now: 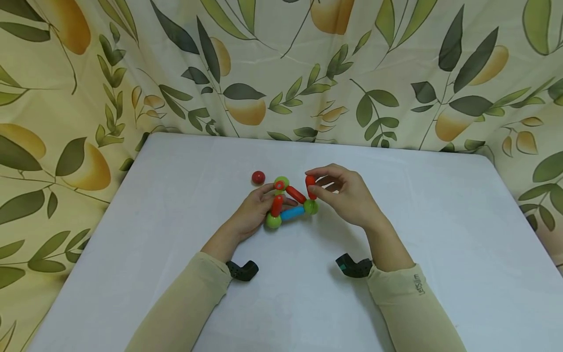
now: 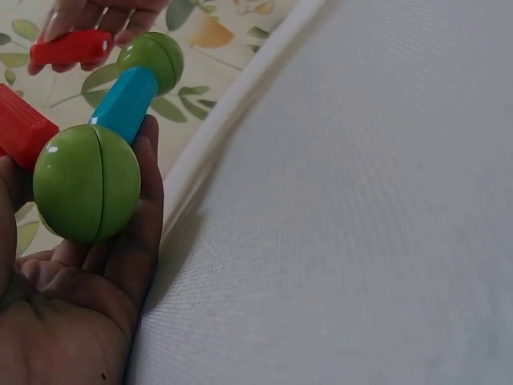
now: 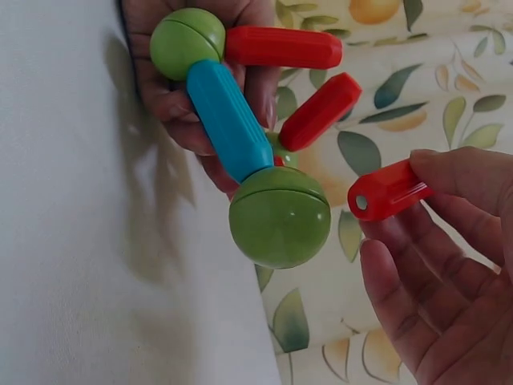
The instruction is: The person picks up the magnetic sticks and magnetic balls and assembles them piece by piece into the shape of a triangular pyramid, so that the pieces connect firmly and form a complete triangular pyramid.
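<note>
My left hand holds a toy frame of green balls and ribbed rods from below, its fingers behind the parts. A blue rod joins the near green ball to the right-hand green ball. Another green ball sits at the back of the frame, and red rods rise from it. Between thumb and fingers, my right hand pinches a loose red rod. That rod has a silvery disc at its end and stands just above the right-hand ball, with a gap between them in the right wrist view.
A red ball lies on the white table, just beyond my left fingertips. Dark wrist-worn devices stick out from both sleeves. A leaf-and-fruit patterned curtain hangs behind the table's far edge.
</note>
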Available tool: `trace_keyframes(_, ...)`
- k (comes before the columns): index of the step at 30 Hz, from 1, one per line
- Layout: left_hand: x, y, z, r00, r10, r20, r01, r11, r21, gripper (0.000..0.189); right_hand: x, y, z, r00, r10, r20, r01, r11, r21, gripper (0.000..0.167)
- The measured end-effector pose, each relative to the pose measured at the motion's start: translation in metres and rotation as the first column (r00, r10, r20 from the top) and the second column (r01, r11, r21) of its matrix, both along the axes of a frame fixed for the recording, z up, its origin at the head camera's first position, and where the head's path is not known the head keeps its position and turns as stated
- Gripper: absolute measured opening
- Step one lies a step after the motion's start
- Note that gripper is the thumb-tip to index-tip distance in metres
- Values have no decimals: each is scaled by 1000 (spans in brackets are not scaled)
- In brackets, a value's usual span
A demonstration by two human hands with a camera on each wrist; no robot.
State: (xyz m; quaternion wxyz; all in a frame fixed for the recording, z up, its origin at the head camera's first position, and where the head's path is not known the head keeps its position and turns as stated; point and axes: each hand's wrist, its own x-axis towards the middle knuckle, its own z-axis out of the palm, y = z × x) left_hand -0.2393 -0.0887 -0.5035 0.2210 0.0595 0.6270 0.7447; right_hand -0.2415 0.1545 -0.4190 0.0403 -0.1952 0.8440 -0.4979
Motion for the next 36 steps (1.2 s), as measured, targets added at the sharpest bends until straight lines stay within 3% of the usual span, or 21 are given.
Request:
trace_keyframes(8, 0, 1, 1, 1000, 8, -7, -8, 1000, -27, 49, 1, -3, -3, 999, 41, -32, -40, 999, 10, 26)
trace_keyframes(22, 1, 0, 2, 1000, 26, -4, -26, 998, -61, 52, 4, -9, -3, 998, 65, -19, -63, 994, 86, 27)
trace_keyframes(36, 1, 2, 1, 999, 21, -25, -23, 996, -81, 51, 4, -10, -5, 992, 125, -8, -124, 989, 83, 27)
